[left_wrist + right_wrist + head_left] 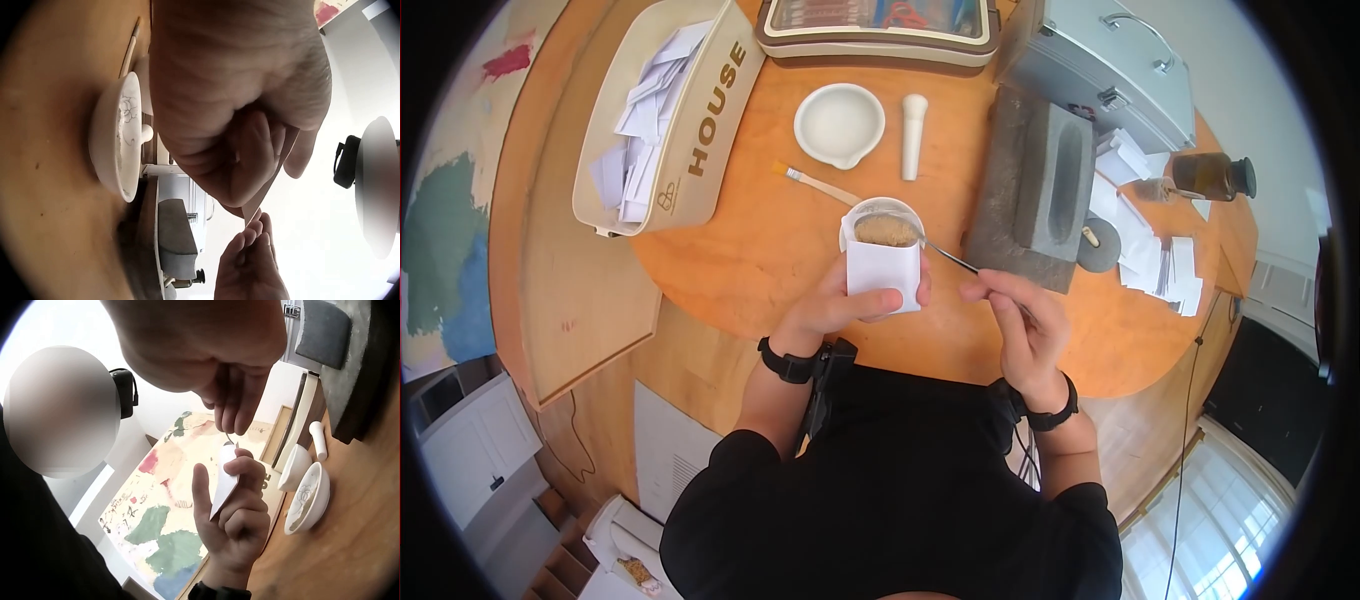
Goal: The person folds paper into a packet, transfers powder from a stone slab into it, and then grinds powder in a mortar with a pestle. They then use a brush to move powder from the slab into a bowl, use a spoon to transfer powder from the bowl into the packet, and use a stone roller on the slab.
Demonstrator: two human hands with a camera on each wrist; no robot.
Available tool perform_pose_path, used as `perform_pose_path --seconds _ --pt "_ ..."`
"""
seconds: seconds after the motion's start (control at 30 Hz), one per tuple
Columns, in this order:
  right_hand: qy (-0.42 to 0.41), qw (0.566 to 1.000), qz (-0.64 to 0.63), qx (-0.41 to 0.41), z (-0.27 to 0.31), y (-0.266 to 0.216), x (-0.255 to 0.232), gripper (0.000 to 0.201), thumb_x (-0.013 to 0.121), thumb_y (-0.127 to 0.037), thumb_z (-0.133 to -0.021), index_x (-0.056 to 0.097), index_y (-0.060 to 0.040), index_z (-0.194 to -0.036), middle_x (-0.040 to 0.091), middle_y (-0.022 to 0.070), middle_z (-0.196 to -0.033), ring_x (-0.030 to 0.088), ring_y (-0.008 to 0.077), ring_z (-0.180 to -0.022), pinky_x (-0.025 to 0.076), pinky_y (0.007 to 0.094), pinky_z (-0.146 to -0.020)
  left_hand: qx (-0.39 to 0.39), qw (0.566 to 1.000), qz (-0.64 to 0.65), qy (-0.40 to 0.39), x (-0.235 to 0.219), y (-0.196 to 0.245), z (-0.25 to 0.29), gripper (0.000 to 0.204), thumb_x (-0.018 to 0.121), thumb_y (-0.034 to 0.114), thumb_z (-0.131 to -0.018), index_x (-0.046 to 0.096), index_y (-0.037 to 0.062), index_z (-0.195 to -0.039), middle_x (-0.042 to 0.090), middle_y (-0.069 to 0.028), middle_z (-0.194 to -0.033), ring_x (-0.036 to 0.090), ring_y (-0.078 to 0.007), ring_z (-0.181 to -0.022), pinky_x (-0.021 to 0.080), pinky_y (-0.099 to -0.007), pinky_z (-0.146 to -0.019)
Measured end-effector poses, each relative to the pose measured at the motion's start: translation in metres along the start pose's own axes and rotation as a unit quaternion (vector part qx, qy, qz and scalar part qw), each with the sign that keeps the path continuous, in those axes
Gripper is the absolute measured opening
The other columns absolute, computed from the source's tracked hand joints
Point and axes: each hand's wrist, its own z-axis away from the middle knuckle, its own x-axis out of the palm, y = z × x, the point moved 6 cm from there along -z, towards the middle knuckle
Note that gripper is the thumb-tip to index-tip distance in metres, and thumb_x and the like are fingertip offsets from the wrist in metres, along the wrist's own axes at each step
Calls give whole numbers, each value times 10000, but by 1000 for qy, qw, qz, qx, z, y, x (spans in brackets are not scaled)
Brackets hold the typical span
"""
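Note:
My left hand (855,295) grips a white paper packet (884,275), held above the table and in front of a small white bowl (849,240). Tan powder (885,231) shows just over the packet's upper edge in the head view; I cannot tell if it lies in the packet or the bowl. Between thumb and fingers, my right hand (1032,335) pinches a thin metal spoon (948,256), its far end at the packet's mouth. The right wrist view shows the packet (225,481) well above the floral bowl (309,499).
Beyond are a white mortar (840,122), pestle (913,138) and brush (818,184). A bin marked HOUSE (715,130) with folded papers stands left. On the right are a grey stone block (1050,180), metal case (1100,60), papers (1135,240) and brown bottle (1205,176).

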Motion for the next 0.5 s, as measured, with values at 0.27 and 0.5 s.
perform_pose_path --seconds 0.27,0.5 --pt "-15 988 87 -130 -3 -25 -2 224 536 115 -888 651 55 -1070 704 188 -934 693 306 -833 550 352 -746 29 1000 1 -9 13 16 -2 417 714 162 -824 549 33 -1185 637 -75 -998 607 -173 -959 486 -332 -841" --pt "15 984 82 -155 0 -25 -6 206 531 112 -891 643 65 -1057 705 194 -931 691 319 -836 551 362 -738 18 999 -25 -12 15 19 -2 372 720 150 -826 572 44 -1151 637 -57 -986 604 -160 -959 484 -329 -834"
